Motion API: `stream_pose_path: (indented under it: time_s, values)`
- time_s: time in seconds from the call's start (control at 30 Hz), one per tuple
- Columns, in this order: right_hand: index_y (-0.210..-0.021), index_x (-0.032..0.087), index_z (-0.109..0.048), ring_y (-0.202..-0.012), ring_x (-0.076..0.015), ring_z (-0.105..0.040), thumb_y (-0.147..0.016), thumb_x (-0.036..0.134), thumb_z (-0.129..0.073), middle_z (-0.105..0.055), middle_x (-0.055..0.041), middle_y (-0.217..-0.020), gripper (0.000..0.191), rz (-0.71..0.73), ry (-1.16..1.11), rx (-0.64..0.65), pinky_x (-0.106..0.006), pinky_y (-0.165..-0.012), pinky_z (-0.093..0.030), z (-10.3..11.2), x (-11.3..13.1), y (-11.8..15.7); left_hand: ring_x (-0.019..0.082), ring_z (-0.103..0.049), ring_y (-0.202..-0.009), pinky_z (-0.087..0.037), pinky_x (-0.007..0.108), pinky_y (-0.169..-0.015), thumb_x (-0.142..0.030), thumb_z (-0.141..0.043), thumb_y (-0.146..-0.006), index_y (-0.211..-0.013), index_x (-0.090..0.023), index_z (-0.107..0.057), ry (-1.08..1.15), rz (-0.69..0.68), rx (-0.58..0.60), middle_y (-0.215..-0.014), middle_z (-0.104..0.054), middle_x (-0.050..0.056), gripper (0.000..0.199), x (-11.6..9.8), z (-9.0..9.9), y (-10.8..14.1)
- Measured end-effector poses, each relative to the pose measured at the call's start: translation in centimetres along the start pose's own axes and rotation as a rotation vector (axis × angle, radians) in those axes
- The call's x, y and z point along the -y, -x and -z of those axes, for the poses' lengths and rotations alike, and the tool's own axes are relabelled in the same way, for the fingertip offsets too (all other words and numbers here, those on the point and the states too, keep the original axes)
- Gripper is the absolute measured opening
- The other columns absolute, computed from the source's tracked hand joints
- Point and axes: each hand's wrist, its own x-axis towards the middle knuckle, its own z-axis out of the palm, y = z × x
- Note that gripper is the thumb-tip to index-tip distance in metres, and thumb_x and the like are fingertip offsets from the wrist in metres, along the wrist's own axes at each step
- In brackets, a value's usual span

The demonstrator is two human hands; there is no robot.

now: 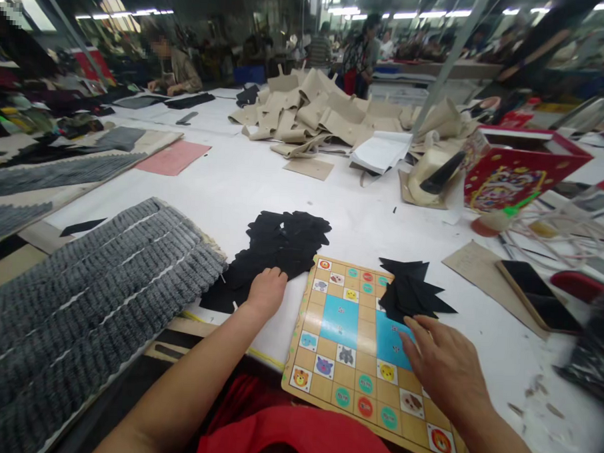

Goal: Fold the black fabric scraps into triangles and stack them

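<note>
Black cut pieces (286, 236) lie in a loose heap on the white table (342, 215). My left hand (268, 292) rests at the heap's near edge, its fingers curled; whether it pinches a piece is hidden. A wooden game board (315, 320) with animal pictures and blue areas lies in front of me. At its right upper edge sits a smaller stack of black pointed pieces (412, 288), partly over the board. My right hand (439, 356) is just below that stack, thumb and fingers apart, fingertips close to its lower edge.
Grey ribbed fabric (103, 298) is stacked at the left. A beige heap of pieces (322, 110) stands at the back. On the right are a red box (519, 169), a tape dispenser (434, 172) and a phone (539, 297) on cardboard. A person (176, 67) works at the far left.
</note>
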Motion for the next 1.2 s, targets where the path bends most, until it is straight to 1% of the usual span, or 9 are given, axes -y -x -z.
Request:
stream_pose_path:
  time_s: [0.13,0.23,0.33,0.43,0.57,0.63,0.73,0.93,1.2]
  values:
    - [-0.097,0.014,-0.063,-0.085,-0.0235,-0.058,-0.088,0.033,-0.045,-0.062,-0.0126,-0.094,0.028,0.065,-0.333,-0.032,-0.04,-0.074,-0.047,-0.6,3.8,-0.1,0.015,-0.058,-0.071,-0.045,0.025,-0.064,-0.019,-0.05,-0.084,-0.072,-0.016,-0.064,0.077,0.024,-0.015,-0.073,-0.062,0.005,0.019,1.5,0.1,-0.1]
    - [-0.097,0.018,-0.061,-0.087,-0.0208,-0.059,-0.088,0.035,-0.045,-0.062,-0.0105,-0.094,0.025,-0.047,-0.668,0.063,-0.037,-0.075,-0.051,-0.6,6.3,-0.9,0.014,-0.059,-0.073,-0.046,0.024,-0.068,-0.019,-0.046,-0.086,-0.082,-0.017,-0.065,0.124,0.059,-0.065,-0.079,-0.064,0.004,0.019,1.7,1.4,0.5]
    - [-0.101,0.017,-0.059,-0.077,-0.018,-0.063,-0.091,0.041,-0.037,-0.065,-0.0105,-0.091,0.034,-0.327,-1.155,0.355,-0.033,-0.065,-0.054,-0.3,8.2,-2.1,0.015,-0.058,-0.082,-0.046,0.027,-0.076,-0.02,-0.041,-0.09,-0.088,-0.016,-0.063,0.177,-0.014,-0.139,-0.086,-0.063,0.006,0.023,-0.7,2.7,2.4]
    - [-0.098,0.013,-0.059,-0.067,-0.0166,-0.064,-0.092,0.047,-0.027,-0.066,-0.0123,-0.086,0.047,-0.559,-1.476,0.59,-0.032,-0.059,-0.054,-0.4,9.2,-3.1,0.015,-0.057,-0.078,-0.047,0.027,-0.073,-0.02,-0.04,-0.09,-0.081,-0.016,-0.061,0.274,-0.316,-0.181,-0.082,-0.063,0.005,0.024,-5.1,2.6,5.6]
    - [-0.09,0.015,-0.06,-0.069,-0.0165,-0.062,-0.082,0.043,-0.051,-0.066,-0.0064,-0.079,0.031,-0.501,-1.275,0.67,-0.028,-0.058,-0.05,-0.9,9.4,-3.2,0.014,-0.058,-0.073,-0.048,0.026,-0.067,-0.025,-0.043,-0.089,-0.083,-0.014,-0.062,0.315,-0.542,-0.261,-0.082,-0.064,0.006,0.023,-8.5,0.6,10.0]
    - [-0.093,0.015,-0.058,-0.07,-0.0159,-0.062,-0.076,0.035,-0.059,-0.066,-0.0041,-0.078,0.026,-0.442,-1.175,0.701,-0.028,-0.061,-0.049,-1.1,9.4,-2.9,0.017,-0.06,-0.083,-0.048,0.029,-0.073,-0.026,-0.046,-0.088,-0.095,-0.013,-0.062,0.28,-0.526,-0.309,-0.093,-0.065,0.008,0.022,-8.1,-0.2,11.2]
    - [-0.095,0.016,-0.058,-0.077,-0.0162,-0.062,-0.076,0.028,-0.059,-0.067,-0.005,-0.084,0.023,-0.355,-1.009,0.68,-0.028,-0.068,-0.047,-1.0,9.7,-3.0,0.021,-0.056,-0.099,-0.046,0.033,-0.081,-0.024,-0.049,-0.087,-0.108,-0.012,-0.059,0.2,-0.457,-0.249,-0.108,-0.063,0.01,0.027,-6.5,-0.7,11.9]
    - [-0.086,0.018,-0.06,-0.07,-0.0175,-0.059,-0.083,0.041,-0.052,-0.065,-0.0048,-0.078,0.025,-0.124,-0.617,0.65,-0.027,-0.06,-0.041,-0.5,11.3,-3.9,0.023,-0.055,-0.099,-0.042,0.035,-0.08,-0.032,-0.048,-0.087,-0.112,-0.01,-0.059,0.124,-0.415,-0.216,-0.112,-0.061,0.012,0.034,-5.7,-0.9,11.9]
    - [-0.097,0.015,-0.063,-0.078,-0.0162,-0.052,-0.091,0.022,-0.042,-0.06,-0.0084,-0.084,0.022,0.218,-0.585,0.272,-0.028,-0.068,-0.041,-2.5,11.5,-1.4,0.023,-0.054,-0.099,-0.04,0.035,-0.078,-0.034,-0.048,-0.087,-0.111,-0.011,-0.059,0.084,-0.415,-0.225,-0.114,-0.06,0.012,0.035,-5.8,-0.9,11.9]
